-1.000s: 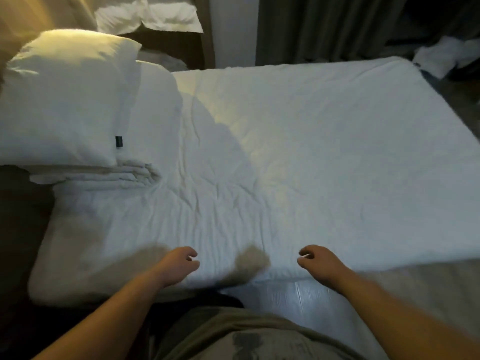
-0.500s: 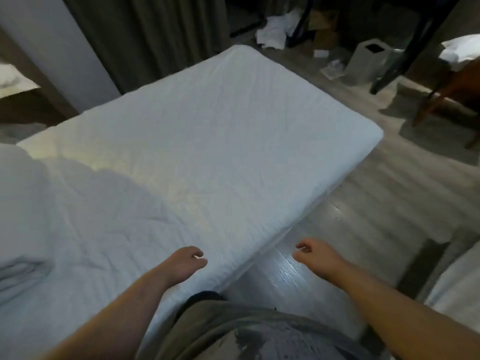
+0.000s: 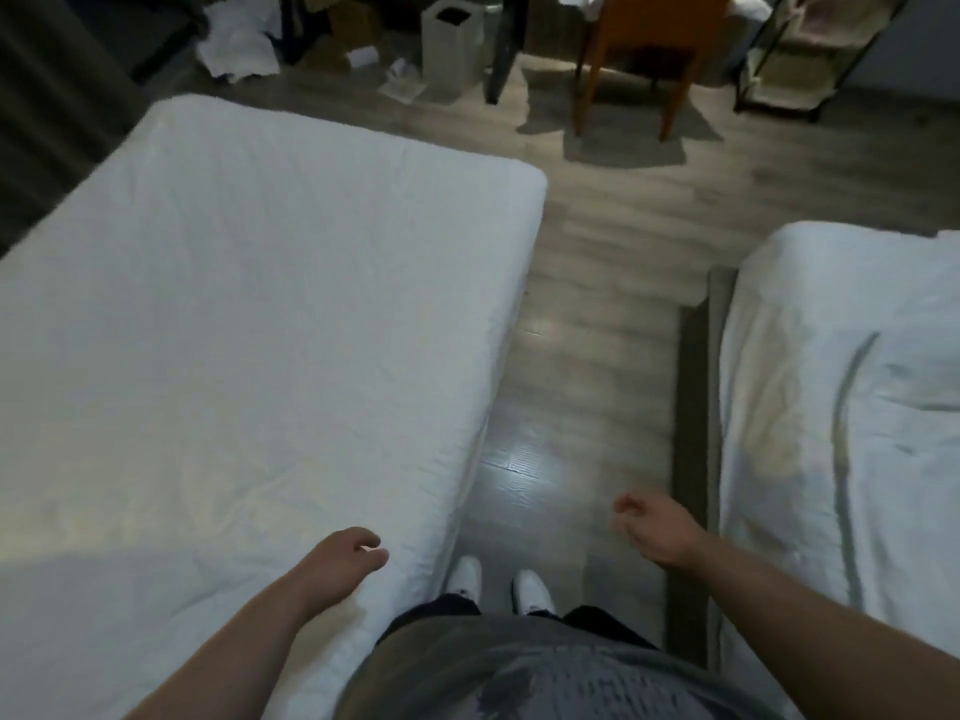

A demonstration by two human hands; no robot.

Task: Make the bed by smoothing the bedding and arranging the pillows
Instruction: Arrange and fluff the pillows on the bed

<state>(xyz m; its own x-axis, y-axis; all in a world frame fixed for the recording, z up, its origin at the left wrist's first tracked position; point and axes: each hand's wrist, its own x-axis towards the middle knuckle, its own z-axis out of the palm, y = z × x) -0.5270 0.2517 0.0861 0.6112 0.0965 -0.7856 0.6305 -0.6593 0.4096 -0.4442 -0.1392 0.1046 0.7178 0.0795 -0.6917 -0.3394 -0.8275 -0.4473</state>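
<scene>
The bed with its white bedding (image 3: 249, 314) fills the left half of the head view, lying flat with faint creases. My left hand (image 3: 343, 556) hovers over the bed's near right edge, fingers loosely curled and holding nothing. Above the floor aisle, my right hand (image 3: 654, 527) hangs with loosely curled fingers, also empty. No pillows are in view.
A second bed with rumpled white bedding (image 3: 852, 418) stands at the right, a wood-floor aisle (image 3: 582, 356) between the beds. Beyond the foot of the bed are an orange chair (image 3: 644, 49), a white bin (image 3: 449, 41), crumpled white linen (image 3: 241, 46) and a rack (image 3: 810, 49).
The view has swung right, away from the pillows at the head of the bed toward the foot and aisle. Both hands stay empty and loosely curled; the second bed has come into view.
</scene>
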